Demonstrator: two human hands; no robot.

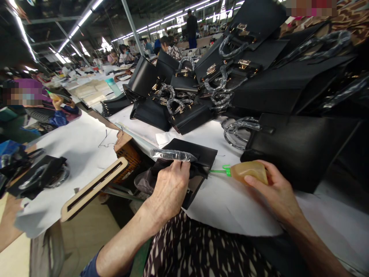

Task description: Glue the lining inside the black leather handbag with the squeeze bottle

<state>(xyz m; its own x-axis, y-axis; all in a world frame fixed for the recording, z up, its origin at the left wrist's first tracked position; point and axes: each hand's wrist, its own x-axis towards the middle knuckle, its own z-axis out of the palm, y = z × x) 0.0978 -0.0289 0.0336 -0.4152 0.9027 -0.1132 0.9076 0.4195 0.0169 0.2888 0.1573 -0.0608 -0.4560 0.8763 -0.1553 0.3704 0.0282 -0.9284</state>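
My left hand [172, 186] is closed on a black handbag [184, 147] at the table's front edge, just below its plastic-wrapped handle [173, 155]. The bag's dark lining hangs out on the left side. In my right hand [275, 188] is a squeeze bottle [250, 172] of yellowish-brown liquid, held on its side. Its thin green nozzle [219, 171] points left, and the tip is at the right edge of the bag. Whether any liquid is coming out is too small to tell.
Black handbags [190, 115] with wrapped handles are heaped behind and to the right. A wooden frame with a slot [95, 188] juts out at the left, near an orange crate [127, 156]. On the left table [83, 138], a co-worker [54, 107] holds a similar bottle.
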